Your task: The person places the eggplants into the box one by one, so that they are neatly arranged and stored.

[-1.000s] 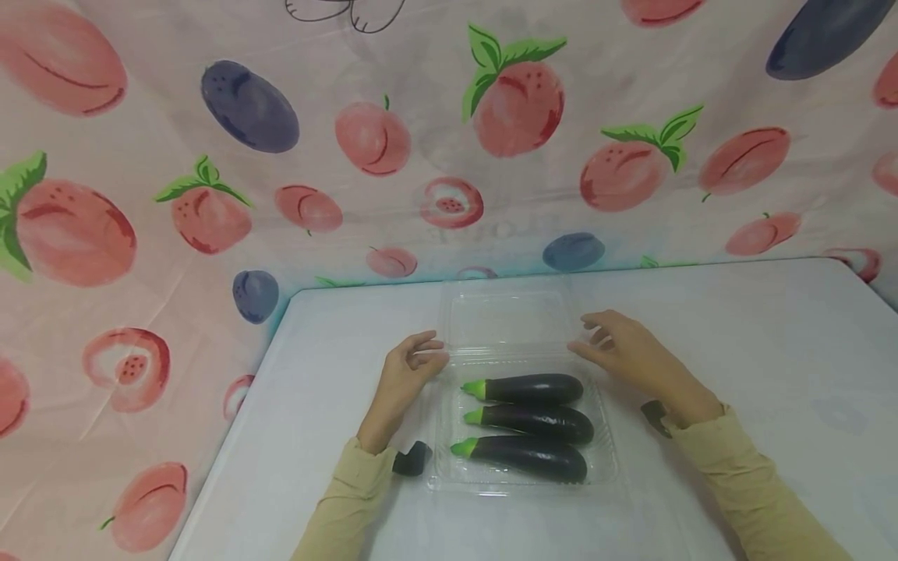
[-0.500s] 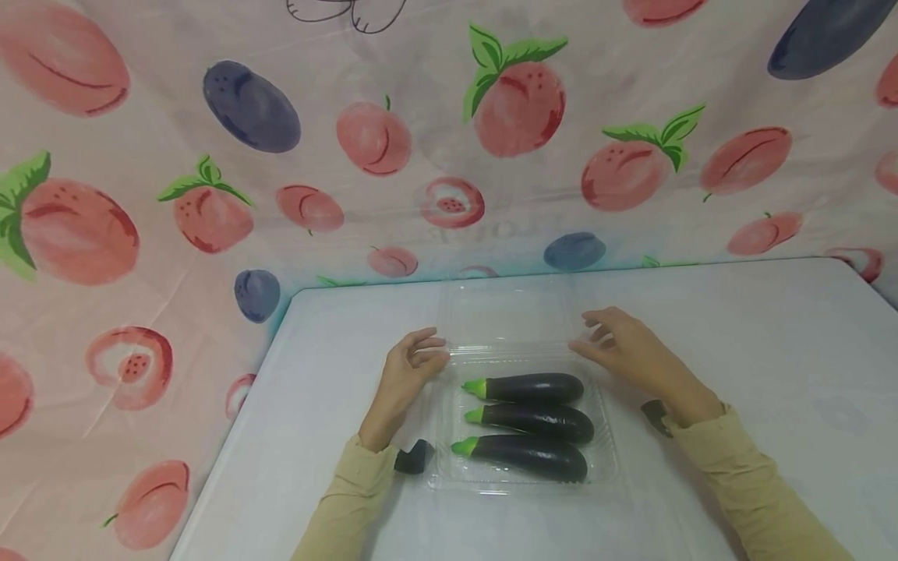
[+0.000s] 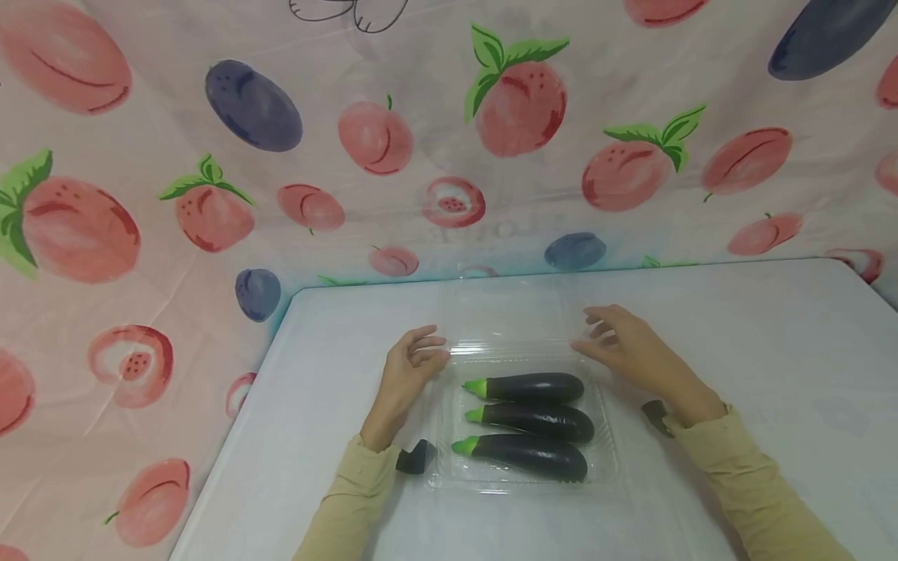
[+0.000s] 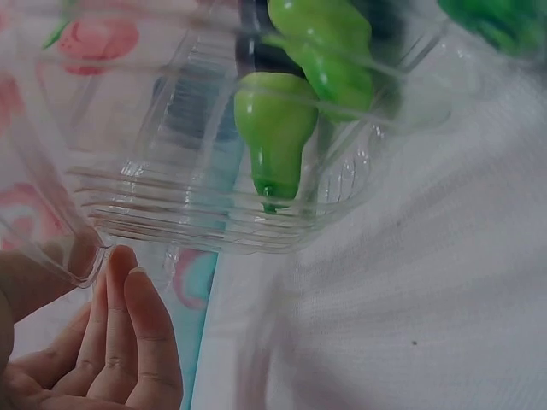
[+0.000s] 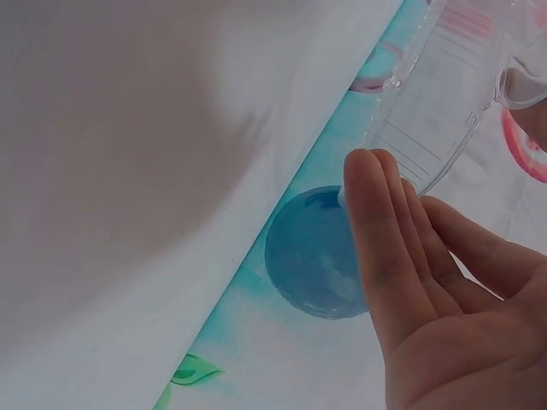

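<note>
A clear plastic clamshell box (image 3: pixel 522 489) lies on the white table with its lid (image 3: pixel 505 308) tilted back. Three dark eggplants (image 3: pixel 536 421) with green stem ends rest side by side in its base. My left hand (image 3: pixel 401 374) is at the box's left hinge corner; its thumb touches the rim and its extended fingers are by the lid in the left wrist view. At the right hinge corner is my right hand (image 3: pixel 634 354). Its straight fingers (image 5: pixel 376 248) reach past the lid's edge, and its thumb touches the clear plastic in the right wrist view.
A fruit-printed cloth (image 3: pixel 393 70) hangs behind the table's far edge and along its left side. Small black pieces (image 3: pixel 416 457) are by both wrists. The white tabletop (image 3: pixel 758 335) extends to the right of the box.
The lid has risen slightly at the hinge, its far edge now higher in the head view. My right hand has shifted slightly upward; the eggplants stay in place.
</note>
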`<state>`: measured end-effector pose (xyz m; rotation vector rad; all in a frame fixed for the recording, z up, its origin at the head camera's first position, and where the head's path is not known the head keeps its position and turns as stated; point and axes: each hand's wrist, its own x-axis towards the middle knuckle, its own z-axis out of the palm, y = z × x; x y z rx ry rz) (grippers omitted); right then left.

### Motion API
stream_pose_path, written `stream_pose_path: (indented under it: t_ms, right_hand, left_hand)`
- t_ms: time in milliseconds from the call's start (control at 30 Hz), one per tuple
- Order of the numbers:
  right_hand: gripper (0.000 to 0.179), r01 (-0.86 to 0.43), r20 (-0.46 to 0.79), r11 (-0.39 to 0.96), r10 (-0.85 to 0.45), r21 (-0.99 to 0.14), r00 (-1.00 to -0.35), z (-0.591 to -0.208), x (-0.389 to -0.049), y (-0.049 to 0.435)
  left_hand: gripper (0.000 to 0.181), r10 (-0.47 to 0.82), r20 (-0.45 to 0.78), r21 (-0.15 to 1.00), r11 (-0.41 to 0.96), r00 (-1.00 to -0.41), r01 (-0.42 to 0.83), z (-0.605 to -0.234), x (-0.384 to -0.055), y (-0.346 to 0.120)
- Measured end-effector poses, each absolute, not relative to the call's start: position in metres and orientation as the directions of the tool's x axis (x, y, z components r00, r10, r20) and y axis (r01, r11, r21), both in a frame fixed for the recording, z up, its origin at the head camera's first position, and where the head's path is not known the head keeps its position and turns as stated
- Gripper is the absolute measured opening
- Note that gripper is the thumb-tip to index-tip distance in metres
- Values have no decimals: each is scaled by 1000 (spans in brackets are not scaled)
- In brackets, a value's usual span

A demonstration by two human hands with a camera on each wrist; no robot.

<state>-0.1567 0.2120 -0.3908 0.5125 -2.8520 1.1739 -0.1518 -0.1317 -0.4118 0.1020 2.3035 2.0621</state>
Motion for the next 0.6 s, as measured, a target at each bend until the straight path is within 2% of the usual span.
stream_pose_path:
  t_ms: [600]
  right_hand:
    - [67,-321,178,618,-283,-718,-942,-389,-156,213]
  left_hand:
    - [56,65,11,994,106,-998,18,-411,-152,-132]
